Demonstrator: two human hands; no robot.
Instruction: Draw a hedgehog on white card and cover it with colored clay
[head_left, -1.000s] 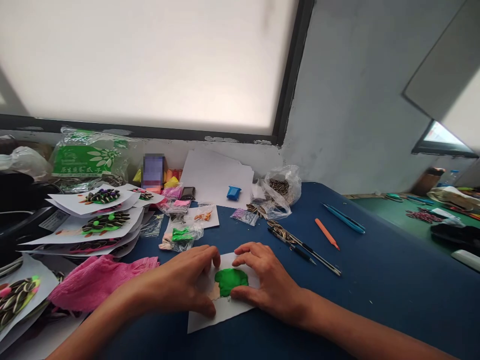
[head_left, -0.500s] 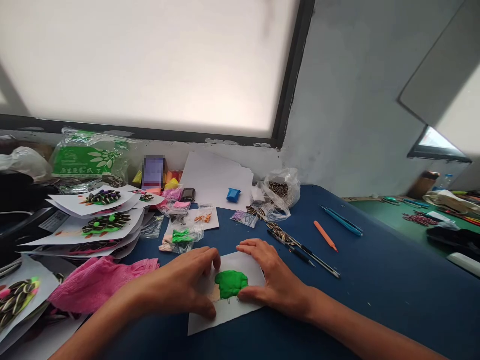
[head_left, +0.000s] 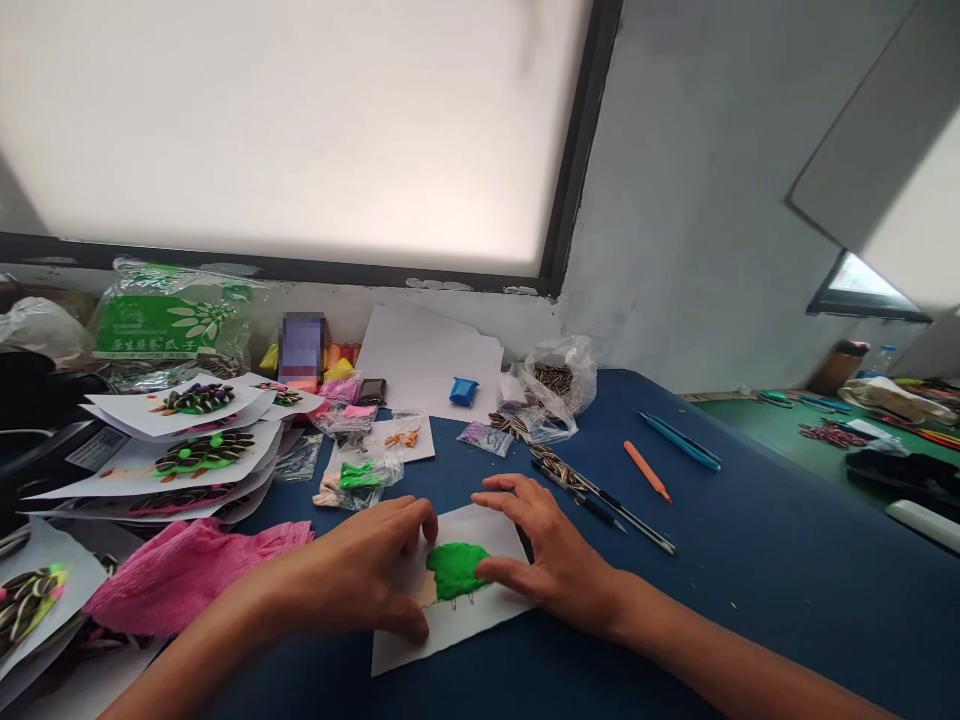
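Note:
A sheet of white paper (head_left: 409, 645) lies on the blue tabletop between my hands. On it is a flattened patch of green clay (head_left: 456, 570), with a small beige clay piece (head_left: 427, 590) at its left edge and short drawn legs beneath. My left hand (head_left: 375, 570) rests at the paper's left side, thumb and fingers apart. My right hand (head_left: 551, 560) is spread over the right side, its thumb touching the green clay's right edge and its fingers stretched toward the paper's top.
At left are stacked papers with seed-and-clay pictures (head_left: 202, 455) and a pink cloth (head_left: 195, 580). Behind my hands lie bagged green clay (head_left: 360, 474), a blue packet (head_left: 463, 391) and a bag of sunflower seeds (head_left: 553, 378). Pens (head_left: 600, 512) and an orange marker (head_left: 646, 470) lie to the right.
My right thumb has lifted slightly from the clay's lower edge to its right edge. The left hand keeps its place, and the view has shifted a little.

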